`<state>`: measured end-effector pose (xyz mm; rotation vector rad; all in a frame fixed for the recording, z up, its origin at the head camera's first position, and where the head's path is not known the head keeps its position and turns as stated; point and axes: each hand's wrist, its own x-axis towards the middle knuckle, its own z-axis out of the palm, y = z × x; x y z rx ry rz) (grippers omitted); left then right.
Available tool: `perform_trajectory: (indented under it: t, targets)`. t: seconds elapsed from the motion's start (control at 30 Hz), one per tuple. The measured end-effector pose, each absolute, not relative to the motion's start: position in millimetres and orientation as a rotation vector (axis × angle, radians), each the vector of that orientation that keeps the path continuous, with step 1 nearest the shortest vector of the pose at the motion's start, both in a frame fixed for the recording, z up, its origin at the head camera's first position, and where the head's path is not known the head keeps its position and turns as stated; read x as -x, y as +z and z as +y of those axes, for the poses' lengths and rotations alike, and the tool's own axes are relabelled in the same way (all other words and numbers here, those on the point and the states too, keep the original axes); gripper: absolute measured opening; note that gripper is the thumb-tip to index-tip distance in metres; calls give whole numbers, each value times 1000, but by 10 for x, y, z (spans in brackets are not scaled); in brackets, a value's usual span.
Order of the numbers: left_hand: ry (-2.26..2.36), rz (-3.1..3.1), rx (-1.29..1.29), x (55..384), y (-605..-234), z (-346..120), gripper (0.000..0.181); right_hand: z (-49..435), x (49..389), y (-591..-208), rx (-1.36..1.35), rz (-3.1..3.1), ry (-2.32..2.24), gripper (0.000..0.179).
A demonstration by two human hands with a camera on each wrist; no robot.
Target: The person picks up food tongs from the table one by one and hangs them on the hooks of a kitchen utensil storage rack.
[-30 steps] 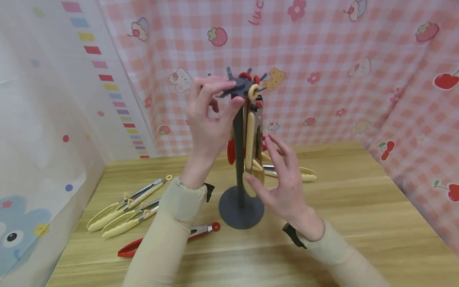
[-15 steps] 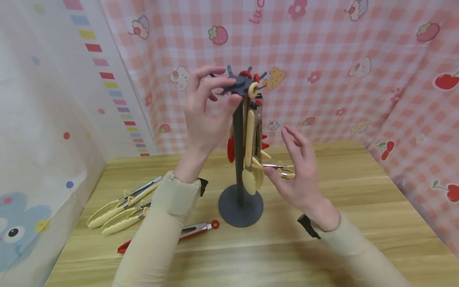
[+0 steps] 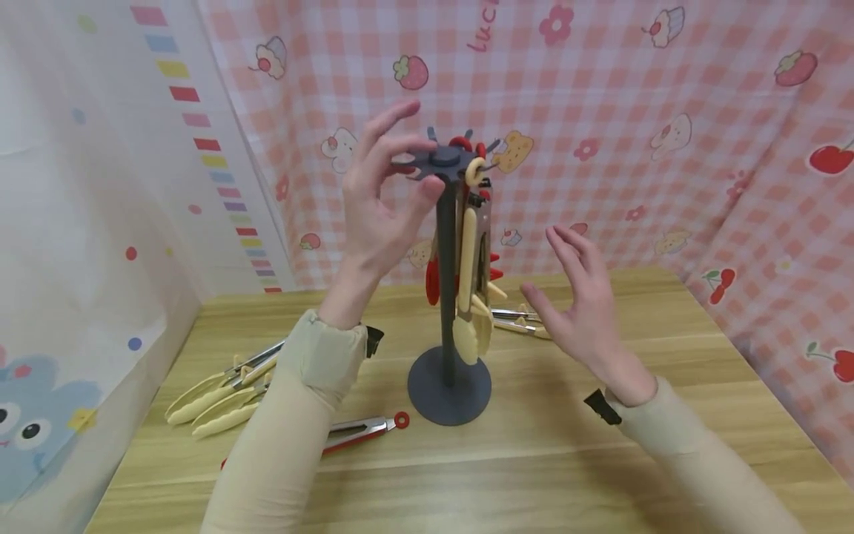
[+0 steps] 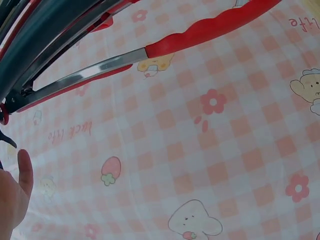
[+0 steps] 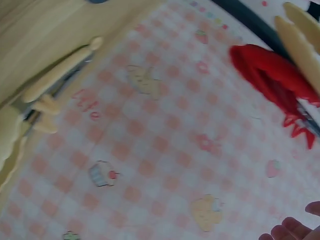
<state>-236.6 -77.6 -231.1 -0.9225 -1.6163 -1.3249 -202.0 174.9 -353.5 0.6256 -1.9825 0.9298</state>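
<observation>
"Cream tongs (image 3: 468,259) are hanging by a ring from the dark stand (image 3: 446,311), between your left hand (image 3: 383,200) and your right hand (image 3: 587,304), nearer the left. Red tongs (image 4: 210,31) are hanging there too, farther from you."

"And how are you holding your left hand?"

"You are curving it at the stand's top plate (image 3: 444,157), the index finger reaching over the edge, the thumb lying lower, another finger lifting clear. I cannot tell whether you are pinching the plate or only touching it."

"What about your right hand?"

"You are holding it spread, grasping nothing, its thumb well apart from the fingers, to the right of the hanging tongs."

"What else is lying around your hands?"

"Loose cream tongs (image 3: 200,406) are lying on the table (image 3: 507,475), left of and below your left hand. One red-handled pair (image 3: 373,424) is passing beneath your left sleeve (image 3: 280,430). Farther tongs (image 3: 514,325) are lying past the stand, just left of your right hand."
</observation>
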Motion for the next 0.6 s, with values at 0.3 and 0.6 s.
perform_trajectory:
  t: [0.3,0.6]
  targets:
    - [-1329,-1644,963,2390,-2322,-770,87,1896,2219,-3686,-645,-2214,884,70]
    - [-1259,-1576,953,2359,-2286,-725,81,1979,2432,-3855,-652,-2418,773,66]
